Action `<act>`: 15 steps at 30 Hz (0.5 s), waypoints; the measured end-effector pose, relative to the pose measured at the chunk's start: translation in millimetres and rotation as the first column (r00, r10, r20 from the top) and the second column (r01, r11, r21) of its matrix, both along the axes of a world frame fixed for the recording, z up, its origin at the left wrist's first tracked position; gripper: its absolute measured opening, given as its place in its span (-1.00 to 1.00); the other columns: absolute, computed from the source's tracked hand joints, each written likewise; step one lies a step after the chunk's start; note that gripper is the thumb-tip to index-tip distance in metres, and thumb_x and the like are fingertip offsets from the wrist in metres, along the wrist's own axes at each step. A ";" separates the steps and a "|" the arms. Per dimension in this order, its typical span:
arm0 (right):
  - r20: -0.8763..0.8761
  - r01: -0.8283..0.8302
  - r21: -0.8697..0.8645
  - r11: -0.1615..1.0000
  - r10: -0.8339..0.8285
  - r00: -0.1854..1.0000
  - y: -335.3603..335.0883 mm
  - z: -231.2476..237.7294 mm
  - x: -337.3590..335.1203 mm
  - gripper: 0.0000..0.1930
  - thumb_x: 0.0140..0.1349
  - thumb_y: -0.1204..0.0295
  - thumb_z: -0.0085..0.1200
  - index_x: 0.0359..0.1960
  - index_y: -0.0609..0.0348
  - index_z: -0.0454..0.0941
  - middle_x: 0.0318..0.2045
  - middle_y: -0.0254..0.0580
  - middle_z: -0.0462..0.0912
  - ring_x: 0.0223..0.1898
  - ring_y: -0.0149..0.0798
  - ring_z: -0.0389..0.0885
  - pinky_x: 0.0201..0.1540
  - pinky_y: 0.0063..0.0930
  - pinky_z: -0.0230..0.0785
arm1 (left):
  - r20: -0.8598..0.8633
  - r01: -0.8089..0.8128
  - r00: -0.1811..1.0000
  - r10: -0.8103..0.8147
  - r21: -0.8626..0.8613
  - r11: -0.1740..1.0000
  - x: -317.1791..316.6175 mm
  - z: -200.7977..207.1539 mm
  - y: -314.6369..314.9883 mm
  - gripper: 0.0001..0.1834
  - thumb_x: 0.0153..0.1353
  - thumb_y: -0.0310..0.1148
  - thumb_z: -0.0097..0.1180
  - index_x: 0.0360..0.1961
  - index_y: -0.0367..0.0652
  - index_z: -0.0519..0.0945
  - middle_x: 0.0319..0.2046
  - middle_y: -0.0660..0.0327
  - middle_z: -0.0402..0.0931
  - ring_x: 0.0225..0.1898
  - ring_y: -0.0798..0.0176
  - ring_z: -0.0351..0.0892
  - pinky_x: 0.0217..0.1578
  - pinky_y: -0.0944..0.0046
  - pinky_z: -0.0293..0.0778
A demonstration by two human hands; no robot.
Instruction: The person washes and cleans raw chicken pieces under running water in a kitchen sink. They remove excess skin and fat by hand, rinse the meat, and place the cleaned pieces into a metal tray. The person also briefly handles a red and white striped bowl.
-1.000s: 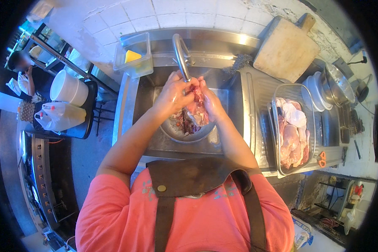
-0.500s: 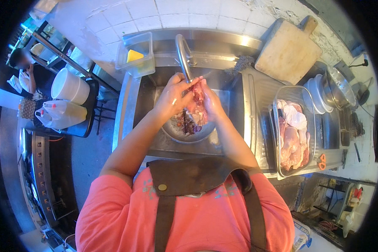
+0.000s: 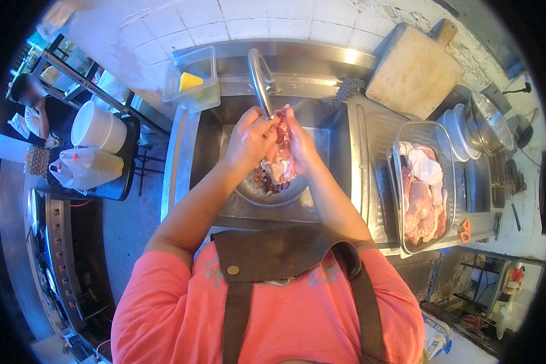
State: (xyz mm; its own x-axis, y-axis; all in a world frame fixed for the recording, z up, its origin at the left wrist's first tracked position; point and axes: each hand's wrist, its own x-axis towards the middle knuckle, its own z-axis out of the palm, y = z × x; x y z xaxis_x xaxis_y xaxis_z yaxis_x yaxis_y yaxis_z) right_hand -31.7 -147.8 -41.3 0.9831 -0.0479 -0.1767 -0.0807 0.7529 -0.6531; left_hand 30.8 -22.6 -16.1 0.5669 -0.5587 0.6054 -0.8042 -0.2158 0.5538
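Observation:
Under the tap (image 3: 261,85), both my hands hold one piece of raw chicken (image 3: 281,159), with its reddish inner side showing. My left hand (image 3: 249,138) is closed on its left edge, fingers curled at the upper part near the spout. Along the right side, my right hand (image 3: 299,142) cups the meat, fingertips pointing up. Below the piece sits a round bowl (image 3: 252,193) in the sink (image 3: 215,209), holding dark red and pale scraps. Whether the meat touches the scraps I cannot tell.
Right of the sink, a wire-mesh basket (image 3: 450,151) holds several raw chicken pieces, with orange-handled scissors (image 3: 465,230) beside it. A wooden cutting board (image 3: 412,73) leans on the wall near metal bowls (image 3: 490,124). A clear tub (image 3: 207,97) stands back left. A person (image 3: 36,112) is far left.
My left fingers have drawn in, curling more over the upper part of the chicken. More of its reddish inner side now shows between my hands. The view has shifted slightly.

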 end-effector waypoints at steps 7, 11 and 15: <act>0.025 0.135 -0.048 0.990 -0.134 0.991 -1.8 -6.2 3.5 -0.47 0.37 -0.02 -0.20 0.03 0.24 0.42 -0.16 -0.18 0.57 -0.22 -0.36 0.56 -0.12 -0.48 0.42 | -0.582 0.103 0.813 -0.027 0.099 0.990 7.5 12.7 8.5 -0.89 0.03 -0.47 0.12 -0.39 -0.28 0.59 -0.46 0.13 0.56 -0.45 0.23 0.55 -0.40 0.33 0.45; 0.194 0.303 -0.433 0.849 -0.240 0.951 -5.4 -18.6 6.3 -0.52 0.40 0.07 -0.21 0.05 0.27 0.41 -0.09 -0.16 0.52 -0.10 -0.31 0.51 0.02 -0.44 0.32 | -0.839 0.017 0.539 -0.070 -0.072 0.997 5.4 23.6 1.4 -0.81 0.16 -0.39 0.19 -0.25 -0.28 0.58 -0.43 0.24 0.57 -0.42 0.40 0.54 -0.39 0.38 0.44; 0.285 0.356 -0.540 0.762 -0.232 0.930 -2.4 -20.0 -3.9 -0.52 0.41 0.09 -0.24 0.12 0.24 0.35 -0.03 -0.18 0.49 -0.06 -0.32 0.48 0.06 -0.44 0.29 | -0.944 -0.076 0.300 -0.136 -0.166 0.983 2.9 27.5 -0.7 -0.82 0.13 -0.39 0.25 -0.34 -0.31 0.57 -0.43 0.21 0.57 -0.43 0.40 0.53 -0.42 0.39 0.45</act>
State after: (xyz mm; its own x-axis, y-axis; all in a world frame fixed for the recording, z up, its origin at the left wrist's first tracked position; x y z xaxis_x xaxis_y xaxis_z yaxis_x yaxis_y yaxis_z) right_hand -35.6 -150.2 -61.3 0.9134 -0.3717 0.1661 0.2529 0.1984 -0.9469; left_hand 33.6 -23.3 11.4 0.7882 -0.5531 -0.2700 0.3017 -0.0352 0.9528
